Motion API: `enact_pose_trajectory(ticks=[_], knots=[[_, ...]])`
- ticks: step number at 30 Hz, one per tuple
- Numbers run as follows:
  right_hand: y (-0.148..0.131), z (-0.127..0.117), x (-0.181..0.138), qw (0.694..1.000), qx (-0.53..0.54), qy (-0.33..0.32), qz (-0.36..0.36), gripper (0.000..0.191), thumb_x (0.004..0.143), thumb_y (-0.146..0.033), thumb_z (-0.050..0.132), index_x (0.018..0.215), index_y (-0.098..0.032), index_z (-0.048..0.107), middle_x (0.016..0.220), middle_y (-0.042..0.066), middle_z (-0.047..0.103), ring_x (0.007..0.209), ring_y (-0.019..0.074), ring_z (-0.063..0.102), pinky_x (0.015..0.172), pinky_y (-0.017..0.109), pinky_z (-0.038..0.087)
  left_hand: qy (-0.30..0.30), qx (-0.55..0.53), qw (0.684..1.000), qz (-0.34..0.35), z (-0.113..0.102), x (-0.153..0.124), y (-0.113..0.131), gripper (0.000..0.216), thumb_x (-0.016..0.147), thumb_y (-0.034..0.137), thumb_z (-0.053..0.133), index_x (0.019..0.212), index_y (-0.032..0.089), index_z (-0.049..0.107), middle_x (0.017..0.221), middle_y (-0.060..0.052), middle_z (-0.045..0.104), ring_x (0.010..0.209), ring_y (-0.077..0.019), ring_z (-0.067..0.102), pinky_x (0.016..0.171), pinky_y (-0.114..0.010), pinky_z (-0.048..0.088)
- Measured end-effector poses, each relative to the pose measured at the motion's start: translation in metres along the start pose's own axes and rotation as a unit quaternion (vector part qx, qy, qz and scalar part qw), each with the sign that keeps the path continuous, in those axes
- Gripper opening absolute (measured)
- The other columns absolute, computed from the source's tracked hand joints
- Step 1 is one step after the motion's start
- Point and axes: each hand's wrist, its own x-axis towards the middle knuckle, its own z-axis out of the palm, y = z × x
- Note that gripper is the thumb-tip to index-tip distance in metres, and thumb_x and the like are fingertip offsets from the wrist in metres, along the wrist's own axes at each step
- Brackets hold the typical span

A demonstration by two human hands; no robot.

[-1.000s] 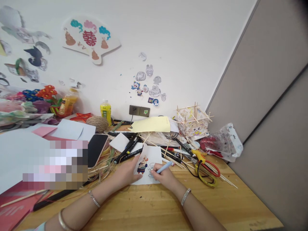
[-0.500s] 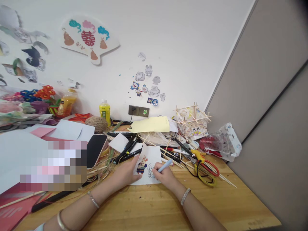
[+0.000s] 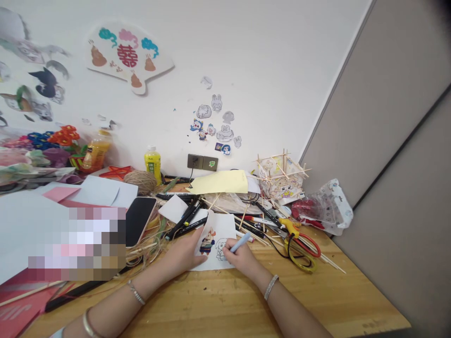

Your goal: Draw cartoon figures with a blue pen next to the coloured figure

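A small white sheet with two cartoon figures lies on the wooden table. One figure is coloured red and blue, the other is only outlined. My left hand rests flat on the sheet's left edge, fingers spread, pressing it down. My right hand is closed on a light blue pen whose tip touches the outlined figure.
Black markers, thin wooden sticks and a phone lie behind the sheet. Red and yellow scissors sit to the right, near a stick lantern and a plastic bag. Papers, twine and bottles crowd the left.
The pen tip has shifted slightly on the outlined figure. The left hand stays on the sheet. The view has drifted a little.
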Motion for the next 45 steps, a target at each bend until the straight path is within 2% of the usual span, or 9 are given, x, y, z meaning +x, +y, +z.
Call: enact_pose_trajectory(ticks=[6, 16, 26, 30, 35, 45], knots=[[-0.0016, -0.0027, 0.0000, 1.000, -0.014, 0.004, -0.014, 0.024, 0.075, -0.019, 0.047, 0.055, -0.021, 0.034, 0.053, -0.006, 0.034, 0.054, 0.0109, 0.036, 0.052, 0.022, 0.027, -0.009, -0.001, 1.000, 0.007, -0.0026, -0.0007, 0.0012, 0.076, 0.071, 0.035, 0.059, 0.138, 0.016, 0.027, 0.118, -0.012, 0.062, 0.112, -0.0278, 0.056, 0.088, -0.032, 0.045], [0.0005, -0.0038, -0.0012, 1.000, -0.015, -0.001, 0.000, 0.025, 0.076, -0.021, 0.049, 0.055, -0.021, 0.035, 0.051, -0.006, 0.034, 0.053, 0.0108, 0.036, 0.051, 0.023, 0.027, -0.004, -0.010, 1.000, 0.016, -0.0027, -0.0012, 0.0027, 0.076, 0.071, 0.032, 0.060, 0.138, 0.016, 0.028, 0.120, -0.013, 0.060, 0.109, -0.0269, 0.057, 0.087, -0.032, 0.045], [0.0006, -0.0067, -0.0014, 1.000, -0.015, 0.008, -0.002, 0.024, 0.076, -0.019, 0.049, 0.054, -0.021, 0.037, 0.050, -0.005, 0.041, 0.054, 0.0115, 0.040, 0.051, 0.023, 0.030, -0.010, 0.002, 1.000, 0.006, -0.0056, -0.0022, 0.0062, 0.074, 0.071, 0.033, 0.059, 0.137, 0.017, 0.030, 0.121, -0.013, 0.060, 0.108, -0.0288, 0.057, 0.085, -0.033, 0.046], [0.0009, -0.0068, -0.0012, 1.000, -0.022, 0.005, -0.006, 0.026, 0.075, -0.018, 0.049, 0.054, -0.021, 0.034, 0.050, -0.006, 0.038, 0.054, 0.0109, 0.039, 0.051, 0.023, 0.029, -0.005, 0.004, 1.000, 0.012, -0.0031, -0.0017, 0.0037, 0.074, 0.072, 0.034, 0.059, 0.138, 0.020, 0.029, 0.119, -0.011, 0.061, 0.106, -0.0280, 0.059, 0.083, -0.032, 0.046], [-0.0025, -0.0083, -0.0010, 1.000, -0.019, 0.009, -0.004, 0.025, 0.076, -0.017, 0.047, 0.054, -0.021, 0.034, 0.051, -0.006, 0.038, 0.053, 0.0110, 0.038, 0.051, 0.023, 0.029, -0.010, 0.005, 1.000, 0.008, -0.0044, -0.0018, 0.0049, 0.075, 0.072, 0.034, 0.059, 0.138, 0.015, 0.029, 0.118, -0.014, 0.061, 0.107, -0.0286, 0.058, 0.085, -0.034, 0.046], [-0.0021, -0.0090, -0.0009, 0.999, -0.031, -0.001, -0.014, 0.024, 0.073, -0.016, 0.048, 0.054, -0.021, 0.034, 0.052, -0.006, 0.035, 0.054, 0.0111, 0.037, 0.052, 0.023, 0.027, -0.010, 0.001, 1.000, 0.008, -0.0020, -0.0008, 0.0022, 0.074, 0.071, 0.034, 0.059, 0.137, 0.019, 0.030, 0.126, -0.011, 0.057, 0.111, -0.0270, 0.056, 0.088, -0.032, 0.045]])
